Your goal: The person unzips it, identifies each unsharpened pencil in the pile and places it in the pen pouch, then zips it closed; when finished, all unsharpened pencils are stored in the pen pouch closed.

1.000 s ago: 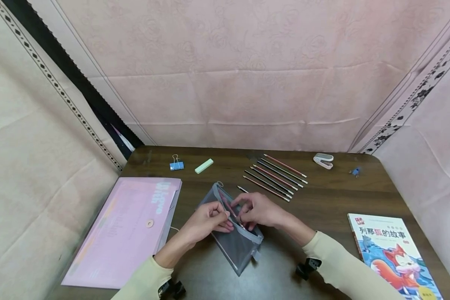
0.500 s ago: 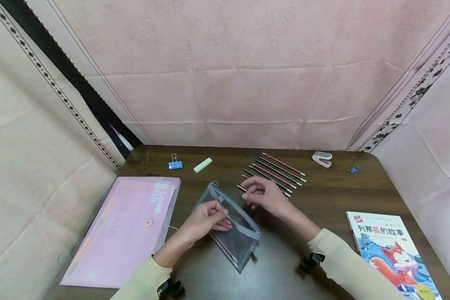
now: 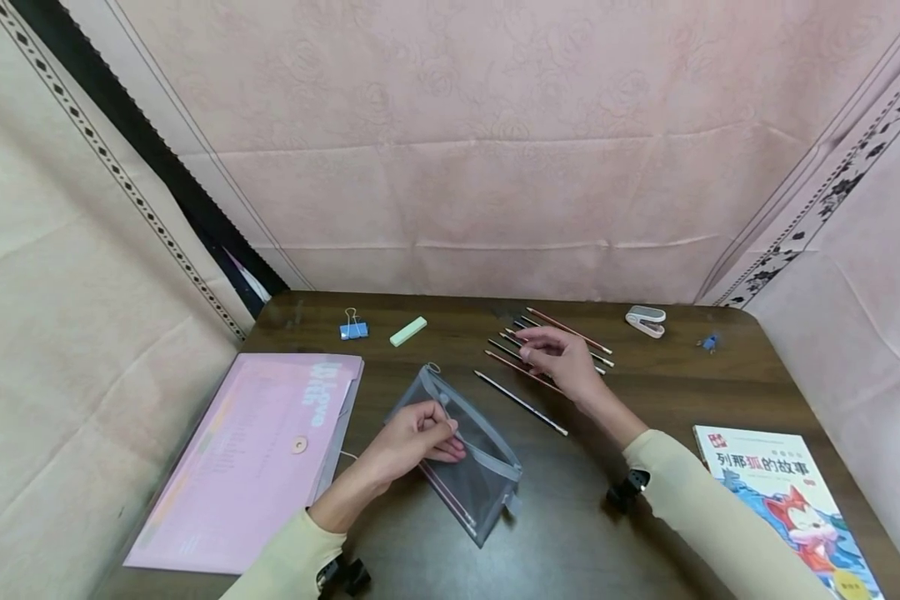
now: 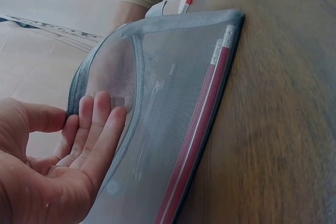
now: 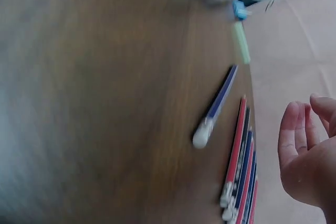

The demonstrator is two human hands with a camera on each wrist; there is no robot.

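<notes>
My left hand [image 3: 416, 437] pinches the rim of a grey mesh zip pouch [image 3: 491, 492] between thumb and fingers, and the pouch's mouth gapes. Through the mesh in the left wrist view, two red pencils [image 4: 202, 116] lie along the pouch's edge. My right hand [image 3: 562, 362] is over a slanted row of pencils [image 3: 570, 327], hiding part of several of them in the head view. Its fingers are relaxed with nothing held, as the right wrist view shows. One dark blue pencil [image 3: 521, 402] lies apart, between the pouch and the row.
A pink folder [image 3: 255, 467] lies left of the pouch. At the back are a blue binder clip [image 3: 353, 331], a pale green bar [image 3: 408, 332], a white stapler-like object [image 3: 647, 321] and a small blue item [image 3: 710, 342]. A picture book [image 3: 787, 500] lies front right.
My right hand has left the pouch's mouth, where it held a red pencil, and moved up and right over the row. The pencil now lies inside the pouch. My left hand stays put.
</notes>
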